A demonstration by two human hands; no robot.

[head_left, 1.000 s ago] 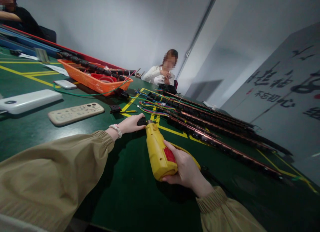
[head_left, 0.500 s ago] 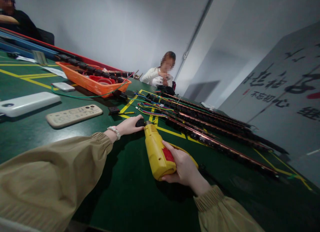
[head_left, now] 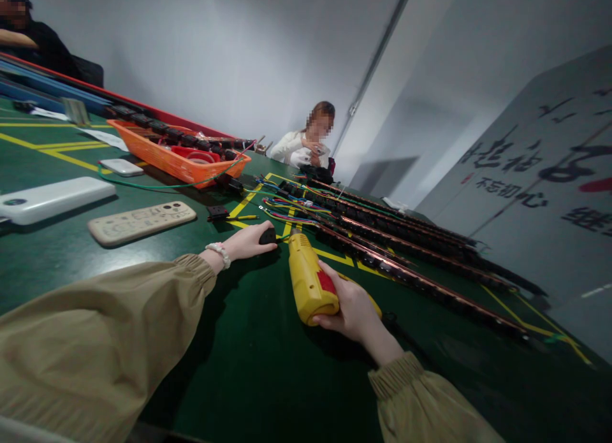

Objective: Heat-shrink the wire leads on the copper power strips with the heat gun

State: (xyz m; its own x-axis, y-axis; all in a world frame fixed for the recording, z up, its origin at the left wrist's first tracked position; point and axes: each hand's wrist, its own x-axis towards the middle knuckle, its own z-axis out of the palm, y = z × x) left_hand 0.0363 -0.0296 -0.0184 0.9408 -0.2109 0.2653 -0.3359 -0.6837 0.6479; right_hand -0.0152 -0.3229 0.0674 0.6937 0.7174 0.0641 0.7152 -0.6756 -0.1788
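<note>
A yellow heat gun with a red label is gripped by my right hand, its metal nozzle pointing away from me. My left hand is closed on a small black block, with a short green wire at its right side. The nozzle sits just right of that wire; I cannot tell whether they touch. Beyond my left hand lies another black block with a yellow-green wire piece beside it.
Long black-and-copper bars with coloured wire ends stretch along the right. An orange basket of parts stands at the back left. Nearer are a phone in a beige case and a white device. Two people sit across the table.
My right hand has moved the heat gun slightly right and away from me, so its nozzle has come away from the black block. My left hand stays nearly in place.
</note>
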